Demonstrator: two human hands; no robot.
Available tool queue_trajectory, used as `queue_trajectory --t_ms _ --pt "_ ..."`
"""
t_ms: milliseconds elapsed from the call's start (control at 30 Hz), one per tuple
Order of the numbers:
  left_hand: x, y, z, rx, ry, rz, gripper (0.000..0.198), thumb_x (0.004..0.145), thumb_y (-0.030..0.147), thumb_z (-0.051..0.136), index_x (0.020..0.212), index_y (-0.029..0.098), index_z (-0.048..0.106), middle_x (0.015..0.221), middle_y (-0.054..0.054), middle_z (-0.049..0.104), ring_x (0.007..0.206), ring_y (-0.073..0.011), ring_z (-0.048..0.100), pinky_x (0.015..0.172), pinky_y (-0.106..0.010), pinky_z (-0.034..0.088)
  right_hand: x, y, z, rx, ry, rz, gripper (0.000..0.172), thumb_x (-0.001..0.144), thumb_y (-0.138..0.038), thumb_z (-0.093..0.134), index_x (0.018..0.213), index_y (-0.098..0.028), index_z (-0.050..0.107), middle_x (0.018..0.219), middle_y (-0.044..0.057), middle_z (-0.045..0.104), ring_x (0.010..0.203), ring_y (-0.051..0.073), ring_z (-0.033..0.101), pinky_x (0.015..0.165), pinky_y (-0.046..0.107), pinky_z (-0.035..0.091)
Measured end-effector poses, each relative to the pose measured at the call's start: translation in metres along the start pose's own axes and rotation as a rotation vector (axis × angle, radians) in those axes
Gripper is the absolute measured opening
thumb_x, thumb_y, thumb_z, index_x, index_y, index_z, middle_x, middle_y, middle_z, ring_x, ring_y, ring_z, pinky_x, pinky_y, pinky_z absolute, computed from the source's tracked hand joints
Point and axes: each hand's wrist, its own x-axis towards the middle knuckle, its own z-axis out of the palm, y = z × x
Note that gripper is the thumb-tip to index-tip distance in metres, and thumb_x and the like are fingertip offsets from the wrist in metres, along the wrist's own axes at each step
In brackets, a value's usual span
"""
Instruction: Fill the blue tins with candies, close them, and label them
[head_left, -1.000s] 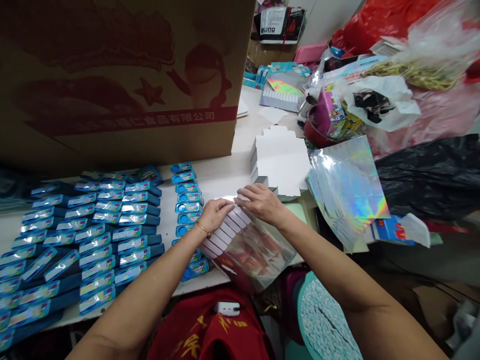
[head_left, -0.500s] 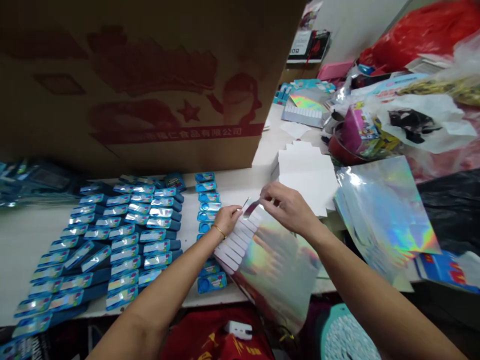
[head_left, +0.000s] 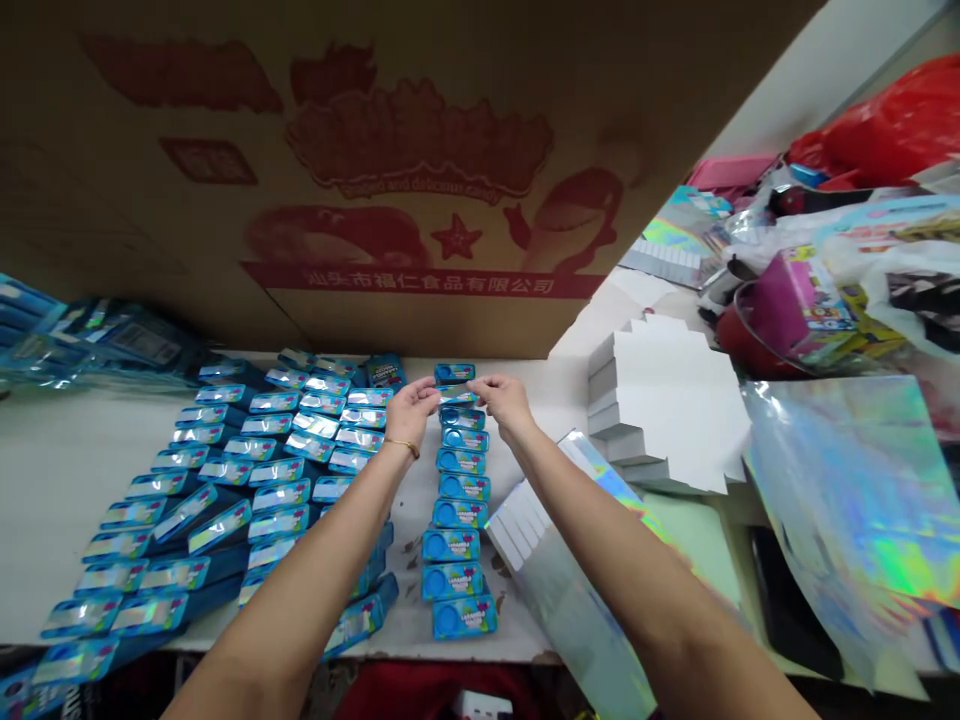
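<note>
A thin, shiny strip of sticker [head_left: 455, 395] is stretched between my two hands, over a box near the far end of a column of small blue boxes [head_left: 460, 487]. My left hand [head_left: 412, 410] pinches its left end, and my right hand [head_left: 504, 403] pinches its right end. Whether the strip touches the box beneath I cannot tell. To the right of the column lies a silvery sticker sheet [head_left: 574, 590] with white strip shapes along its upper left, partly covered by my right forearm.
Rows of blue boxes with shiny strips [head_left: 281, 495] fill the left side. A large cardboard carton [head_left: 420, 320] stands behind. Stacked white card pieces [head_left: 675, 400] and holographic sheets [head_left: 847, 480] lie at right, near a red bucket [head_left: 739, 325] and plastic bags.
Both hands have moved from the sticker sheet to the column of boxes, carrying the peeled strip between them. The sheet now lies lower right of the column, and the camera view has turned left.
</note>
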Motion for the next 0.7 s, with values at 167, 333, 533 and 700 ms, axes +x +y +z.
queue_trajectory --t_ms 167,333,533,700 --pt "0.060 -0.010 -0.012 0.159 0.056 0.073 0.043 0.054 0.016 0.063 0.095 0.010 0.057 0.065 0.002 0.054 0.054 -0.0068 0.049 0.055 -0.022 0.043 0.028 0.018 0.031 -0.223 0.205 -0.174 0.024 0.068 -0.037 0.053 0.068 -0.016 0.065 0.072 0.004 0.064 0.071 0.016 0.056 0.065 0.025 0.042" --pt "0.101 -0.022 -0.011 0.293 0.074 0.134 0.036 0.054 0.010 0.059 0.090 0.013 0.059 0.062 0.002 0.054 0.055 -0.0095 0.052 0.056 -0.023 0.045 0.047 0.024 0.044 -0.493 0.377 -0.201 0.021 0.070 -0.033 0.053 0.069 -0.017 0.067 0.078 0.006 0.063 0.075 0.018 0.054 0.070 0.027 0.038" --pt "0.113 -0.039 -0.011 0.350 0.074 0.121 0.037 0.054 0.010 0.061 0.091 0.015 0.060 0.061 0.002 0.055 0.056 -0.0109 0.055 0.057 -0.024 0.047 0.053 0.031 0.048 -0.629 0.383 -0.201 0.020 0.072 -0.030 0.052 0.071 -0.018 0.068 0.082 0.008 0.061 0.076 0.020 0.052 0.069 0.029 0.037" --pt "0.113 -0.048 -0.006 0.412 0.090 0.147 0.032 0.059 0.017 0.063 0.091 0.014 0.060 0.068 -0.001 0.060 0.063 -0.0134 0.059 0.063 -0.026 0.048 0.052 0.031 0.049 -0.755 0.383 -0.231 0.023 0.076 -0.029 0.049 0.080 -0.015 0.067 0.086 0.010 0.058 0.080 0.020 0.050 0.073 0.031 0.036"
